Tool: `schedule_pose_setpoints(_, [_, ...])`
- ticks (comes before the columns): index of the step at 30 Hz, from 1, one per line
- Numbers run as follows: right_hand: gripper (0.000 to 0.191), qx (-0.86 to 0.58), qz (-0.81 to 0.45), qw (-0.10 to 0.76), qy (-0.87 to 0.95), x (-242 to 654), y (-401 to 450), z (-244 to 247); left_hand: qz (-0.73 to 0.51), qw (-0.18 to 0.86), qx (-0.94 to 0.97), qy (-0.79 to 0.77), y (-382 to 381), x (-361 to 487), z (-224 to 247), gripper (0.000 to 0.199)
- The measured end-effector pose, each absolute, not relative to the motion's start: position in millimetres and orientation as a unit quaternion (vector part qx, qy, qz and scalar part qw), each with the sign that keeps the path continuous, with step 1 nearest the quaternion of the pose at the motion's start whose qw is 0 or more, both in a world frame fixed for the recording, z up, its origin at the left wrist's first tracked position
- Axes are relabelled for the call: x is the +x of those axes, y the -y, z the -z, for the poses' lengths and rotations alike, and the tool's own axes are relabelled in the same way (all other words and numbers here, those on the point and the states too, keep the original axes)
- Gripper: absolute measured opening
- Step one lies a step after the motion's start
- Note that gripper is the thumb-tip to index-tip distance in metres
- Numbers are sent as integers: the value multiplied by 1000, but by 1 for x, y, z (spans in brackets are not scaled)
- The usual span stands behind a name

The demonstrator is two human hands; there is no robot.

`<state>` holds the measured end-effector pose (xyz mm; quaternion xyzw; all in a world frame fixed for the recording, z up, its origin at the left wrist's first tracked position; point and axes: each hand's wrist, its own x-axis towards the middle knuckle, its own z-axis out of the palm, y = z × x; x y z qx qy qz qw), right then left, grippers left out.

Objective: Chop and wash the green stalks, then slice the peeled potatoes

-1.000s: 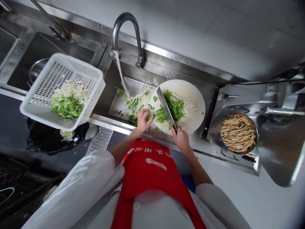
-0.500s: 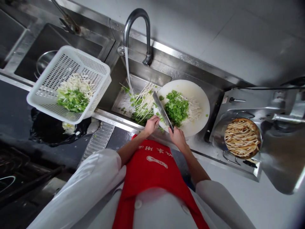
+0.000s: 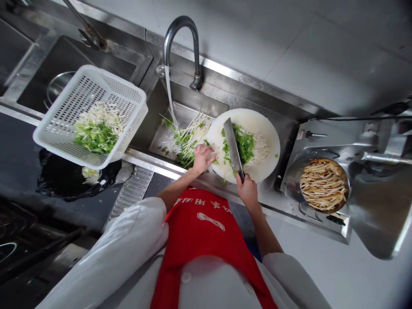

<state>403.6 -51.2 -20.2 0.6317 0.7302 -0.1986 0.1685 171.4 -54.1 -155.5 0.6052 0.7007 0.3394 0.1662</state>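
Cleaver (image 3: 233,143) points away from right hand (image 3: 247,191), whose grip seemingly clamps its handle.

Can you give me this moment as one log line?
right hand: grips cleaver | left hand: on greens | board: over sink

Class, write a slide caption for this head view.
Right hand holds cleaver over greens on round board; left hand beside.

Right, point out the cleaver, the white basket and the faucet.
cleaver (image 3: 232,143), head view, middle of the blade.
white basket (image 3: 80,92), head view, its perforated back wall.
faucet (image 3: 180,23), head view, top of the curved spout.
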Motion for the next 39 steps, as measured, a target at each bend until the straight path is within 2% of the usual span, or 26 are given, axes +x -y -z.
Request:
schedule_pose_setpoints(5, [43, 613, 225, 196, -732, 380, 53, 28, -342, 193, 605, -693, 88, 157, 171, 13])
schedule_pose_setpoints(9, [43, 608, 217, 209, -734, 399, 44, 22, -351, 191, 619, -676, 76, 170, 178, 20])
schedule_pose_setpoints(16, [45, 622, 182, 173, -741, 389, 46, 17, -375, 155, 625, -667, 58, 178, 174, 20])
schedule_pose_setpoints(21, [42, 597, 217, 207, -744, 384, 56, 30, -355, 153, 640, -664, 66, 178, 180, 20])
schedule_pose_setpoints(25, [40, 593, 212, 225, -744, 407, 64, 15, -383, 155, 615, -672, 68, 175, 177, 22])
schedule_pose_setpoints(29, [41, 590, 205, 194, -756, 395, 66, 9, -426, 140, 537, -714, 79, 168, 172, 23])
schedule_pose_setpoints(35, [42, 580, 231, 204, -754, 359, 61, 33, -362, 197, 574, -707, 88, 171, 178, 20])
schedule_pose_setpoints(39, [43, 591, 239, 162, -754, 376, 61, 34, -338, 192, 577, -718, 86, 174, 175, 25])
